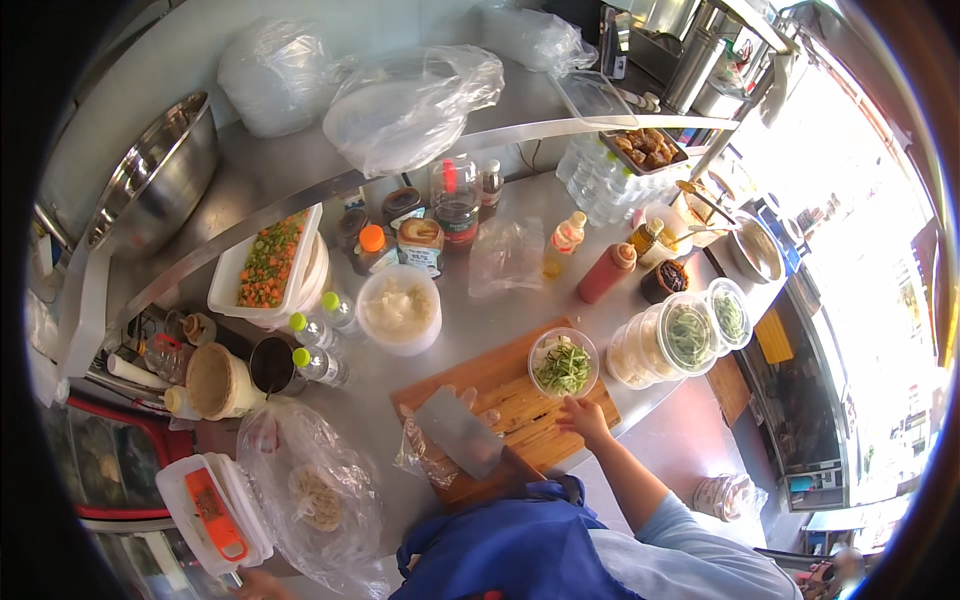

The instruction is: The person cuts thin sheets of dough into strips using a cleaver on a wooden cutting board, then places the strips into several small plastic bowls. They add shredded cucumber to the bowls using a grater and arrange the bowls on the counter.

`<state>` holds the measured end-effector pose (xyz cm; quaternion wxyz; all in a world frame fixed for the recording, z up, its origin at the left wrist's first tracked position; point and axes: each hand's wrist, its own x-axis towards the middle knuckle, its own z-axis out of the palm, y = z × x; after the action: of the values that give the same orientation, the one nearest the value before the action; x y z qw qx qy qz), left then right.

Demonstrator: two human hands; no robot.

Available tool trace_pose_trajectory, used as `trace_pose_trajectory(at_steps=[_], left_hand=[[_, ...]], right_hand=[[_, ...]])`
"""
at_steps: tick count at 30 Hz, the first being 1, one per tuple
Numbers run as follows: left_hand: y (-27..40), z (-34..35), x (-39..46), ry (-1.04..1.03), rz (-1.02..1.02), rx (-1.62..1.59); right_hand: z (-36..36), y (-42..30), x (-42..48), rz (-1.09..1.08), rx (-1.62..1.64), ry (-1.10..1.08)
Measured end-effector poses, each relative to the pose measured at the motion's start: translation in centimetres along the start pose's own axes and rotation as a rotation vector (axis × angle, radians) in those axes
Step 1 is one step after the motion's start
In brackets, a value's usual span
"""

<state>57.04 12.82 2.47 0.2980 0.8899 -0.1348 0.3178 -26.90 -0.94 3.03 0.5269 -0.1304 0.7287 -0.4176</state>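
My right hand (583, 421) is at the near edge of a round clear plastic bowl (564, 363) of shredded cucumber on the wooden cutting board (517, 405); its fingers are apart, and whether they touch the bowl is unclear. Left of the bowl a cleaver (459, 431) lies flat across the board beside crumpled clear plastic. My left hand (262, 584) shows only partly at the bottom left, just below a white plastic container (216, 510) with an orange slicer (214, 515) on it. What that hand does is hidden by the picture's edge.
Stacked lidded bowls (686, 334) stand right of the board, near a red squeeze bottle (606, 272). Behind it are a white tub (399, 309), green-capped bottles (319, 365) and jars. A plastic bag of food (315, 495) lies left. A metal shelf (510, 133) spans above, holding plastic bags.
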Motion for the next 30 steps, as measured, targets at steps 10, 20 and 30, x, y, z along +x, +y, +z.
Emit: trace_pose_trajectory(at_steps=[10, 20, 30], left_hand=[[26.5, -10.1, -14.0, -0.704, 0.727, -0.726], [38.5, -14.0, -20.9, -1.209, 0.717, -1.049], [62.6, -20.1, -11.2, -0.566, 1.112, -1.508]], right_hand=[[-3.4, 1.8, 2.5, -0.114, -0.073, 0.005], [-2.2, -5.6, 4.5, -0.631, -0.811, 0.169], [12.2, -23.8, 0.4, -0.931, -0.239, -0.148]])
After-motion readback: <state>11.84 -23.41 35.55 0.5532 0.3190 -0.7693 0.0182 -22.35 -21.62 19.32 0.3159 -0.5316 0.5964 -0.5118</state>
